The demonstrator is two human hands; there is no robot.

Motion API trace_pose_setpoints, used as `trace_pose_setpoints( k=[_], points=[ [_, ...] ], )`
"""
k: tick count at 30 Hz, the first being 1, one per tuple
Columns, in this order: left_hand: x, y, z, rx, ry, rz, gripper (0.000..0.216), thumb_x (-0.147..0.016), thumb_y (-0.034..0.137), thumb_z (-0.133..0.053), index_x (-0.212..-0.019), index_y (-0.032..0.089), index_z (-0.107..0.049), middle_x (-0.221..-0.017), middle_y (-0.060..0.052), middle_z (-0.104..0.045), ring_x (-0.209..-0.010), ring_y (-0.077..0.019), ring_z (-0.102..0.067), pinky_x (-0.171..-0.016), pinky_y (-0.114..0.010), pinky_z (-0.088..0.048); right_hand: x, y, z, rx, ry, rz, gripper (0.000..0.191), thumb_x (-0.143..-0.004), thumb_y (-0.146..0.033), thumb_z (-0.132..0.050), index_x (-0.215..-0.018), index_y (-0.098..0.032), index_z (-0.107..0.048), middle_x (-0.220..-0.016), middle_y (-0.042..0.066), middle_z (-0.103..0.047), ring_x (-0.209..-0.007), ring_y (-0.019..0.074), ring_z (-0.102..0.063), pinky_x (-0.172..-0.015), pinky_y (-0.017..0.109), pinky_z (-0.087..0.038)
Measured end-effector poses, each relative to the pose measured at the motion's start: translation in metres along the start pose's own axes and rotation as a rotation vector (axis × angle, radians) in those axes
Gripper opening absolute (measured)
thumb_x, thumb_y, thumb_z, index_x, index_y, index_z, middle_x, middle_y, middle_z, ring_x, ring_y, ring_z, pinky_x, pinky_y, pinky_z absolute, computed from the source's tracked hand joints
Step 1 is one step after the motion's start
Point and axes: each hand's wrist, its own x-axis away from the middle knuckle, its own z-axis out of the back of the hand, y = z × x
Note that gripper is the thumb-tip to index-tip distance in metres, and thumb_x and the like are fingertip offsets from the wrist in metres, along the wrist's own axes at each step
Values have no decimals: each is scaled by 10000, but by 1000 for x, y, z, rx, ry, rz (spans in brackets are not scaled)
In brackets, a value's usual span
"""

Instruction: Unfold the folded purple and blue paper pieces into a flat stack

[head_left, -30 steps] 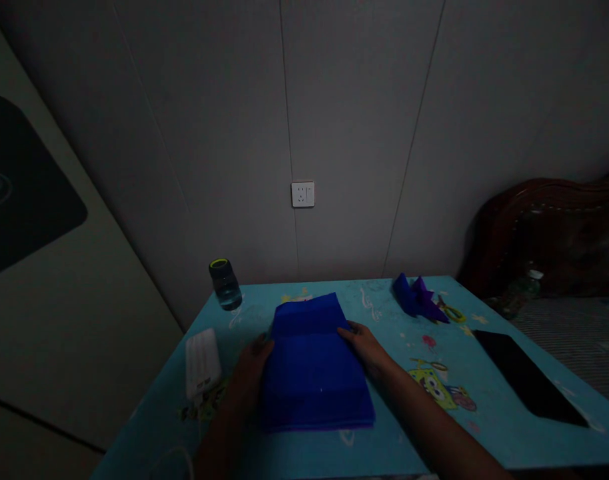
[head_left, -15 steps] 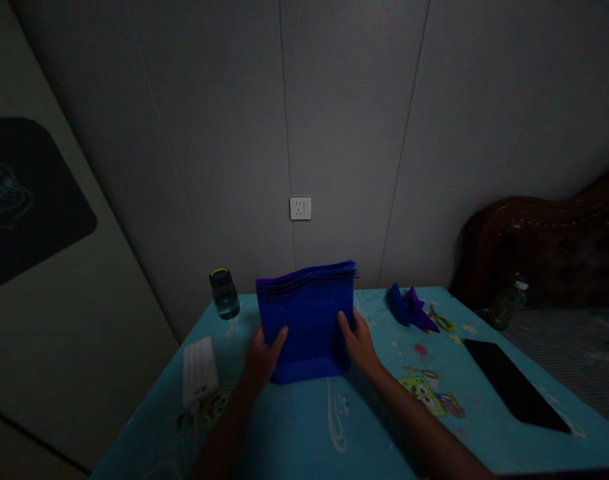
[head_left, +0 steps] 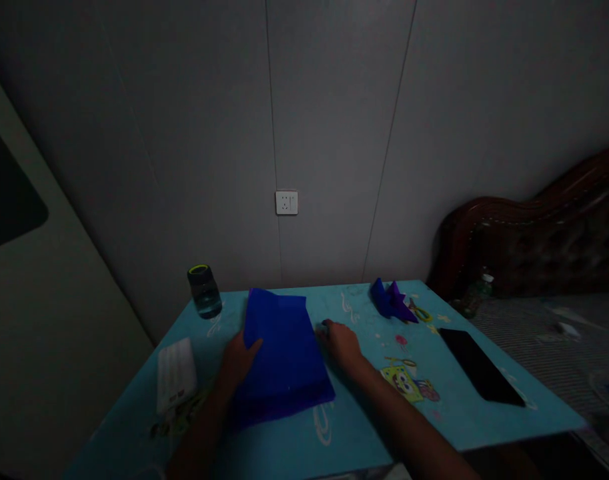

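A stack of blue paper sheets [head_left: 287, 353] slants low over the table, its near edge showing several layers. My left hand [head_left: 237, 360] is closed on the stack's left side, with the thumb on top. Just right of the stack, apart from it, my right hand [head_left: 342, 345] rests low at the tabletop with its fingers curled. A small dark spot shows at its fingertips; I cannot tell whether it holds anything.
The table has a light-blue patterned cloth [head_left: 364, 427]. A water bottle [head_left: 205, 293] and a white power bank-like block [head_left: 176, 375] lie left. Folded blue and purple paper shapes [head_left: 390, 303], yellow-handled scissors [head_left: 422, 313] and a black flat slab [head_left: 479, 367] lie right.
The paper stack has tipped from upright to lying lower and shifted left. My right hand has let go of its right side. My left hand keeps its hold. The view has turned slightly right.
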Motion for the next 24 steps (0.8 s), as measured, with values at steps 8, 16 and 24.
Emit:
trace_pose_setpoints(
  k=[8,16,24],
  points=[
    [4,1,3,-349,189,-199,569,-897,336,-502,-1397,75,-427,-1396,-239,-506,-1312,-366,-460,-1079,-520,-354,-38,101,72,483,178,-96,297,-920,-157,-434,-1048,-47,-679,-1298,300,-526,-1231,386,-427,-993,511,-273],
    [49,8,-56,-644,-169,-435,482,-966,400,-384,-1394,220,-510,-1529,-144,-392,-1425,-352,-311,-1126,-579,-262,-33,100,62,571,148,133,227,-877,-133,-497,-914,-110,-720,-1198,239,-629,-1128,348,-540,-938,481,-382],
    [50,25,-42,-103,-222,-290,640,-981,510,-310,-1534,203,-212,-1607,-130,-195,-1480,-276,-142,-1183,-530,-173,18,-11,19,279,194,577,220,-954,-230,-476,-909,-159,-680,-1345,140,-570,-1288,245,-476,-1086,370,-397]
  ],
)
